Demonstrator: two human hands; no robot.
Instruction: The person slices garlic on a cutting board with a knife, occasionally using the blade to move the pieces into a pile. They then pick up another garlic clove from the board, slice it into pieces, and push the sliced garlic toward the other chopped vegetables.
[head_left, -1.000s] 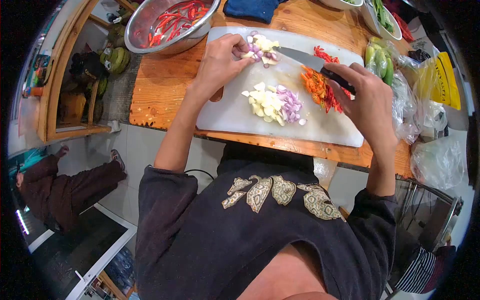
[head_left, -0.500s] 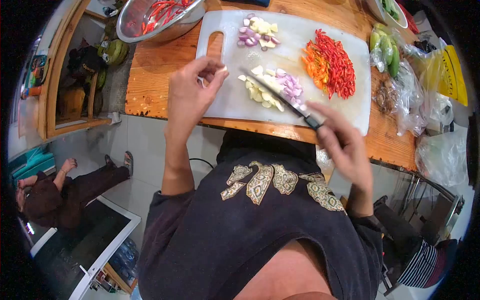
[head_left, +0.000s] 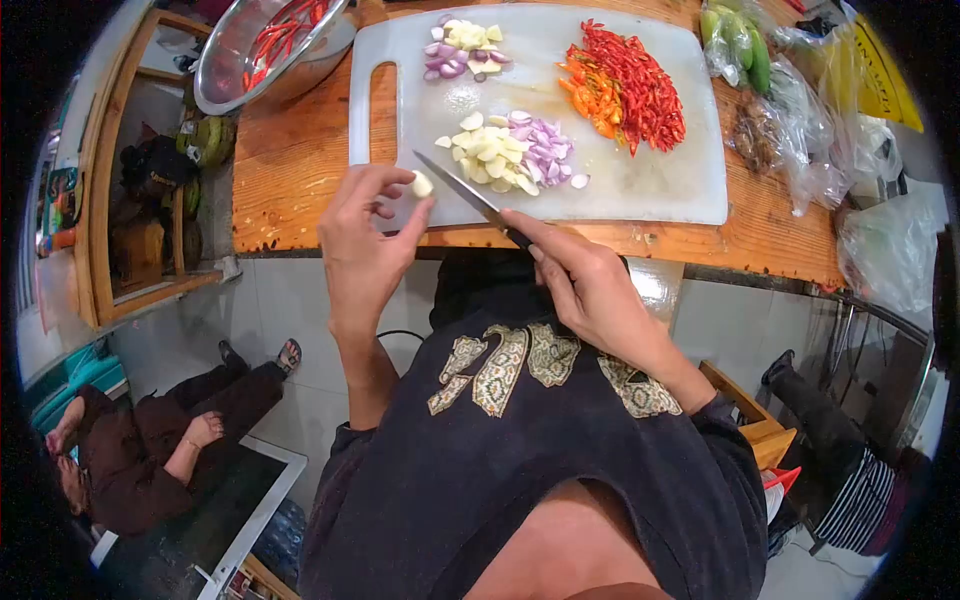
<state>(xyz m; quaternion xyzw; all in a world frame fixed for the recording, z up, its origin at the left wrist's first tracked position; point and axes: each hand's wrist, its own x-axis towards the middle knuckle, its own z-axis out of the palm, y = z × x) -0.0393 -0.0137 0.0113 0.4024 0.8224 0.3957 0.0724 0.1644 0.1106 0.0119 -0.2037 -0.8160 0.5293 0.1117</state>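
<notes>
My left hand (head_left: pixel 368 245) pinches a pale garlic clove (head_left: pixel 422 185) between thumb and fingertips, at the lower left edge of the white cutting board (head_left: pixel 650 190). My right hand (head_left: pixel 590 285) grips a knife (head_left: pixel 463 188) by its black handle. The blade points up and left, its tip close to the clove but apart from it. Beyond the blade lie sliced garlic (head_left: pixel 490 156) and sliced shallots (head_left: pixel 543 150), side by side. Farther up are peeled shallots (head_left: pixel 447 68) with garlic cloves (head_left: pixel 470 36). Chopped red chillies (head_left: pixel 648 95) and orange chillies (head_left: pixel 592 98) form a heap at right.
A metal bowl (head_left: pixel 212 95) with red chillies stands at the table's (head_left: pixel 290 190) upper left. Green vegetables in a bag (head_left: pixel 735 45) and clear plastic bags (head_left: pixel 815 130) lie right of the board. A seated person (head_left: pixel 150 440) is at left; another person's leg (head_left: pixel 825 415) shows at right.
My right hand has brought the knife left and lower, nearer my left hand. The clove shows more clearly between my left fingertips. The whole view has shifted slightly.
</notes>
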